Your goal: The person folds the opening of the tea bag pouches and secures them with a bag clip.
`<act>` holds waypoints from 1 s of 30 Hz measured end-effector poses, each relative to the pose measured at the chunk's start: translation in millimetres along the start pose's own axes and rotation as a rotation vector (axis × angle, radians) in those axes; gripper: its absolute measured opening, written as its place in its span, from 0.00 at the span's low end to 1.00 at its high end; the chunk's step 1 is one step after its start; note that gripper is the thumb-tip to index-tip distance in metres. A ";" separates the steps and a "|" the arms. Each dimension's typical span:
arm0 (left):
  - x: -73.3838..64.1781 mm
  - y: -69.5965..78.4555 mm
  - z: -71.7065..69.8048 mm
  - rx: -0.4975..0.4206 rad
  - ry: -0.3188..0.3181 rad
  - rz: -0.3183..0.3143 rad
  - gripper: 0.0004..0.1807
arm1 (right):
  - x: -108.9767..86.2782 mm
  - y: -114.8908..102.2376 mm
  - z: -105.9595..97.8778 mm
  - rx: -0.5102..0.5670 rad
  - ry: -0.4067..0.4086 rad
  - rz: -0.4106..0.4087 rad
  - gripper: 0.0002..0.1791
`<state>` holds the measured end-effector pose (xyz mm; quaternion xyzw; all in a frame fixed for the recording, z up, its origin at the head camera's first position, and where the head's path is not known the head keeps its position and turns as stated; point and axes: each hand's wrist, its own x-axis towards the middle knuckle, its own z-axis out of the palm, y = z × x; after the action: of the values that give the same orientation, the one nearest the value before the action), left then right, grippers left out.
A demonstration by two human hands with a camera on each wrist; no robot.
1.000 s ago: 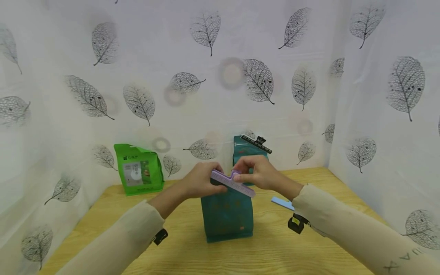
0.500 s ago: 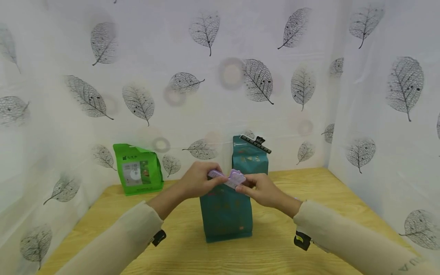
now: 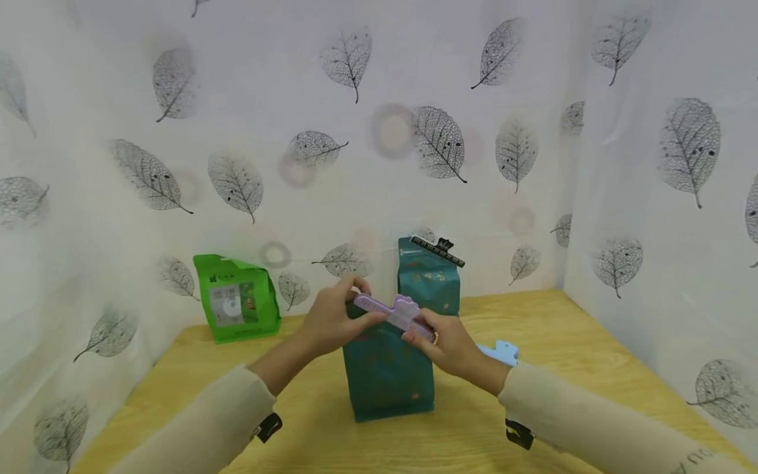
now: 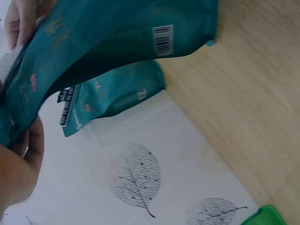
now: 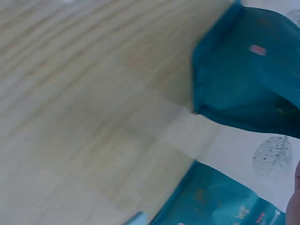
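Pinching bag (image 3: 388, 374) in left hand (image 3: 331, 317), clip (image 3: 403, 315) in right hand (image 3: 454, 345), mid-frame; slanting clip toward lower right, partly covering that end.

A stretch of bare table (image 3: 308, 408) leaves a low passage between the green bag (image 3: 237, 299) and the front teal bag (image 3: 391, 375), beneath the left hand (image 3: 331, 316). Both hands, the right hand (image 3: 454, 343) included, and the purple clip (image 3: 403, 316) crowd the front bag's top, while the rear teal bag (image 3: 429, 283), topped by a black clip (image 3: 438, 251), obstructs the space behind and rightward. The blue clip (image 3: 502, 353) lies low near the right wrist, and the leaf-printed curtain (image 3: 379, 204) bounds the back.
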<state>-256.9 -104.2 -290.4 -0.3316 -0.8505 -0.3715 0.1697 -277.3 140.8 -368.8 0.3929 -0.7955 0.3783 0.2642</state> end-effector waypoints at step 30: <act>-71.3 -78.8 64.5 -0.226 -0.102 -0.062 0.33 | -39.6 32.0 11.5 0.108 -0.550 0.184 0.42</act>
<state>-262.5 -127.1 -412.5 -0.3405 -0.8205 -0.4528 0.0760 -283.3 161.3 -416.5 0.4203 -0.8482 0.3219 -0.0181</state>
